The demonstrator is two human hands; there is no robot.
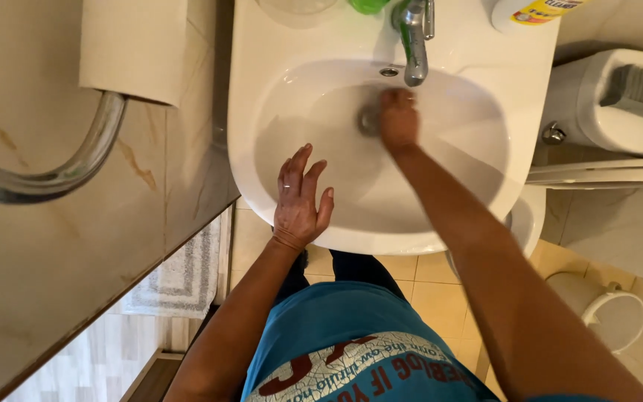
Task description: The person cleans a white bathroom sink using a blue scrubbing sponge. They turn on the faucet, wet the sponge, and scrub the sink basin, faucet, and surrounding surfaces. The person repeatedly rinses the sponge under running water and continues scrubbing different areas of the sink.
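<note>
Two hands in white sink [262,112], right hand [398,119] closed on drain plug [368,119] under faucet [414,45], left hand [301,199] open on rim.

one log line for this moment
right hand: in sink at drain | left hand: open on rim | tap: above

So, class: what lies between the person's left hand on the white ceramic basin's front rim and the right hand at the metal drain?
Head view: only bare basin between left hand and right hand.
</note>
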